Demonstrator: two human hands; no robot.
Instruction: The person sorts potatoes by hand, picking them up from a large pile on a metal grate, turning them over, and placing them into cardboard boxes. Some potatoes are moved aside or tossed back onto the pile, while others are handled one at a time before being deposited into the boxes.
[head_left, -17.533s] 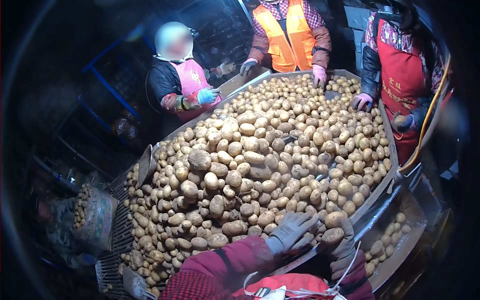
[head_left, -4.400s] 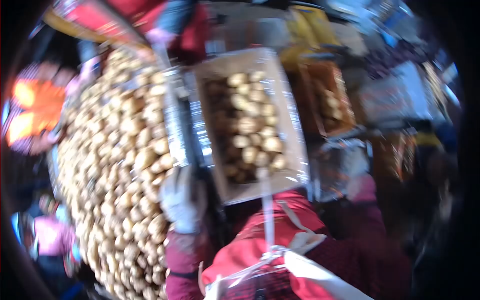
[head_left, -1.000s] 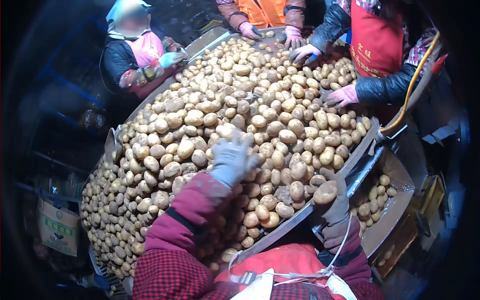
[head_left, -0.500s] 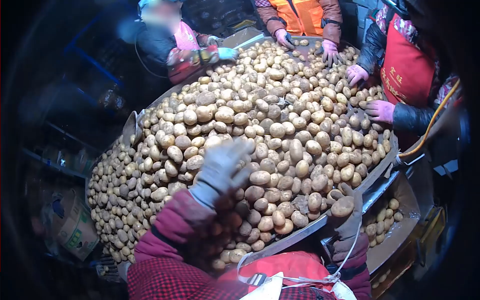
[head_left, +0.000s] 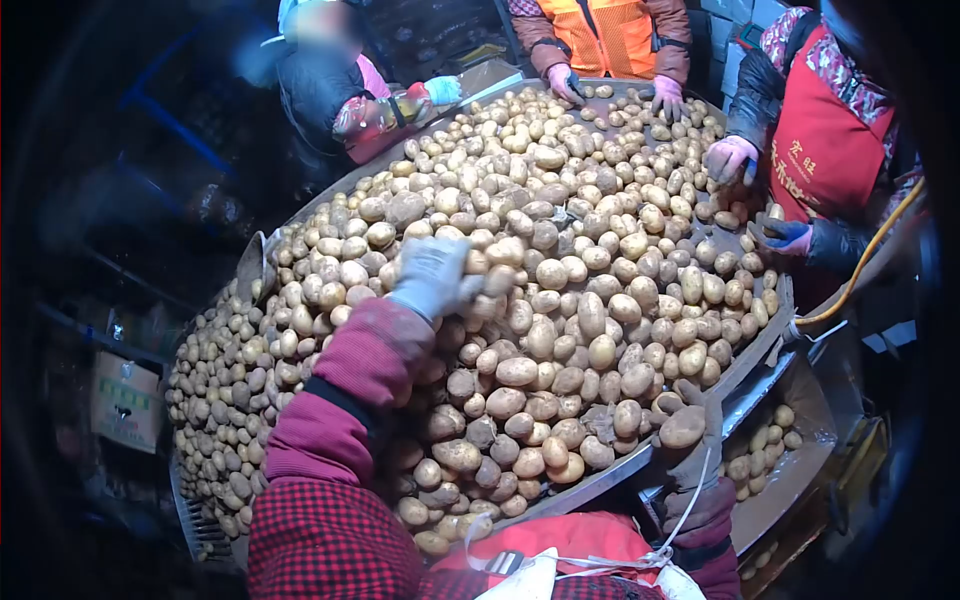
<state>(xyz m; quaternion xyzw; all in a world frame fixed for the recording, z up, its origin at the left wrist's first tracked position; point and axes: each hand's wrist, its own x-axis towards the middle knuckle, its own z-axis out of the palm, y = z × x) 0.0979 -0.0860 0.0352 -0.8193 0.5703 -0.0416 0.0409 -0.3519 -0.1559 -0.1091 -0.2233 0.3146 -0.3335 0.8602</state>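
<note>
A large heap of potatoes covers the table in front of me. My left hand, in a pale grey glove, reaches out over the middle of the heap. Its fingers curl at a potato, which is smeared by motion like the hand. By the near right rim, my right hand, in a darker grey glove, is closed around a larger potato. Part of that hand's grip is hidden behind the potato.
A raised rim borders the table. Below it at right stands a box with potatoes inside. A yellow hose curves past the right end. Co-workers' gloved hands work along the far side. A carton is at left.
My left hand has drawn back slightly and closed from spread fingers at a potato. The right hand still holds its potato. At right, a co-worker's hand has lifted a potato.
</note>
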